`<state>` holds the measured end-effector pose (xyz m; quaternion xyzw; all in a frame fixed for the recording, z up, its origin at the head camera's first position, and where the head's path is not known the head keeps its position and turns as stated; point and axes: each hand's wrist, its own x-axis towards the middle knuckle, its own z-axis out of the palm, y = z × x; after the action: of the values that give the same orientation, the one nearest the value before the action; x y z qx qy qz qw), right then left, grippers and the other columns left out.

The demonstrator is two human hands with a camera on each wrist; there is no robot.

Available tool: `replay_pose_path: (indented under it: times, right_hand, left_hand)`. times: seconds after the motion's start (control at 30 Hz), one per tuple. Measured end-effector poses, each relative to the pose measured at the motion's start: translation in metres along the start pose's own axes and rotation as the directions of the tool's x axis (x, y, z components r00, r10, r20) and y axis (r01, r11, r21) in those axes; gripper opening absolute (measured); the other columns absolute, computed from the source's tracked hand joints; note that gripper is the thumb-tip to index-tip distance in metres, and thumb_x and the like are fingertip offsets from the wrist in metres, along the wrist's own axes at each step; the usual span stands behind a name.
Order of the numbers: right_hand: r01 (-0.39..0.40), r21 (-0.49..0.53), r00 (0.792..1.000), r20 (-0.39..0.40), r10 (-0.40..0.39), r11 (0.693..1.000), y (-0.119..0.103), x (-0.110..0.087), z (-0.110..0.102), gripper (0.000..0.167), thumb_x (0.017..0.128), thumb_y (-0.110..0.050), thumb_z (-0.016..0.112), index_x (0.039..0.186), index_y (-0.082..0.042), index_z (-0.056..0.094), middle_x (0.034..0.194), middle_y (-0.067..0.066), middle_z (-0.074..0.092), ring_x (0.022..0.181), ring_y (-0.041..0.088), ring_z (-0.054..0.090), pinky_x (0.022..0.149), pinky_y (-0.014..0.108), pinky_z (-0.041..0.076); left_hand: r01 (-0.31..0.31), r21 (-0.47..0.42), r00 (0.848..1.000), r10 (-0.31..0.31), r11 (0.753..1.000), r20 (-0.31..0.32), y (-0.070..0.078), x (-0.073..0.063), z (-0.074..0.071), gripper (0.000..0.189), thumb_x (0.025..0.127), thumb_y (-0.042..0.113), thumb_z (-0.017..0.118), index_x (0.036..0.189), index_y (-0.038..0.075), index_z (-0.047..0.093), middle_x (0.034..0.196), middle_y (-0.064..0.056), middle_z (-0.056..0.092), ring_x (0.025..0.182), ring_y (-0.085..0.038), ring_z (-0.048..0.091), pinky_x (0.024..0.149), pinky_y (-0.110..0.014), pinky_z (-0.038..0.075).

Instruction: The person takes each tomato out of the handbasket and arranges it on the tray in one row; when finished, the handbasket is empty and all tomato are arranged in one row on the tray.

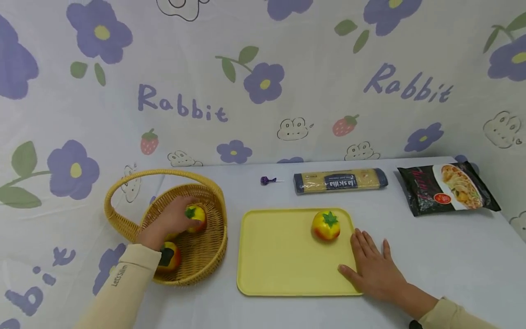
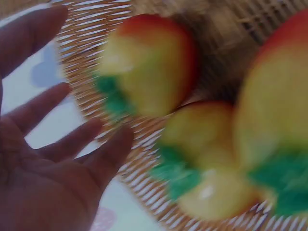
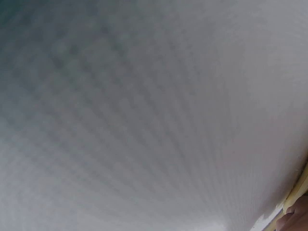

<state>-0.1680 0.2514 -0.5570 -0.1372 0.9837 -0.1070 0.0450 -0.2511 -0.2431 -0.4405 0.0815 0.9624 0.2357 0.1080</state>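
My left hand (image 1: 174,219) reaches into a wicker basket (image 1: 218,256), its fingers spread in the left wrist view beside yellow-and-red persimmon-like fruits. In the head view it overlaps one fruit (image 1: 196,219) with a green leafy top. Another fruit (image 1: 170,257) lies by the wrist, and a third (image 2: 216,192) shows in the left wrist view. My right hand (image 1: 376,269) rests with straight fingers across the right edge of a yellow tray (image 1: 279,256). One similar fruit (image 1: 326,226) sits on the tray near its upper right corner. The right wrist view is mostly blurred pale surface.
Behind the tray lie a purple-wrapped lollipop (image 1: 269,181) and a pack of spaghetti (image 1: 341,181). A black food packet (image 1: 448,188) lies at the back right. The basket's tall handle (image 1: 164,172) arches over its far left side. A printed cloth hangs behind.
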Motion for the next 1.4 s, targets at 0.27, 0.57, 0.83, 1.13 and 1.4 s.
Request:
replay_pose_path:
  times: [0.27,0.57,0.83,1.13,1.4]
  right_hand:
    - [-0.011,-0.004,1.0,0.0,0.011,1.0,0.0,0.0,0.007,0.097,0.089,-0.072,0.036,0.15,0.002,0.023,0.159,0.021,0.015,0.145,0.041,0.015,0.108,0.073,0.002]
    - [-0.018,-0.013,1.0,0.003,0.018,1.0,0.001,0.0,0.002,0.096,0.089,-0.072,0.036,0.151,0.001,0.021,0.159,0.02,0.014,0.146,0.041,0.014,0.108,0.072,0.001]
    - [-0.012,-0.013,1.0,0.006,0.012,1.0,0.0,-0.001,0.001,0.095,0.09,-0.071,0.037,0.151,0.001,0.021,0.159,0.02,0.013,0.146,0.041,0.013,0.108,0.072,0.001]
    - [-0.015,-0.025,1.0,0.014,0.016,1.0,0.001,-0.001,0.002,0.097,0.09,-0.072,0.035,0.151,0.001,0.02,0.16,0.02,0.012,0.146,0.04,0.012,0.109,0.071,0.0]
    - [-0.012,-0.014,1.0,0.02,0.012,1.0,0.001,-0.002,0.001,0.096,0.09,-0.071,0.035,0.151,0.002,0.019,0.16,0.02,0.012,0.146,0.041,0.012,0.109,0.072,0.0]
  left_hand:
    - [-0.006,0.038,0.999,0.007,0.999,-0.035,-0.014,0.01,0.023,0.072,0.079,0.016,0.076,0.14,-0.002,0.043,0.137,-0.033,0.038,0.122,-0.048,0.044,0.099,-0.058,0.041]
    - [-0.028,0.081,0.999,0.03,0.996,-0.032,-0.011,0.014,0.026,0.069,0.079,0.015,0.076,0.137,-0.005,0.045,0.135,-0.033,0.044,0.124,-0.05,0.043,0.1,-0.058,0.04]
    - [-0.019,0.078,1.0,0.021,0.997,-0.022,-0.01,0.011,0.028,0.068,0.079,0.017,0.076,0.137,-0.004,0.046,0.135,-0.03,0.048,0.123,-0.047,0.045,0.101,-0.056,0.04]
    - [-0.041,0.117,0.997,0.033,0.992,0.066,0.03,-0.013,0.002,0.07,0.077,0.026,0.08,0.135,0.002,0.051,0.128,-0.018,0.058,0.114,-0.034,0.054,0.096,-0.05,0.045]
    - [-0.089,0.148,0.988,0.068,0.985,0.138,0.096,-0.048,-0.008,0.061,0.073,0.023,0.083,0.128,0.009,0.059,0.118,-0.006,0.063,0.103,-0.023,0.055,0.092,-0.044,0.048]
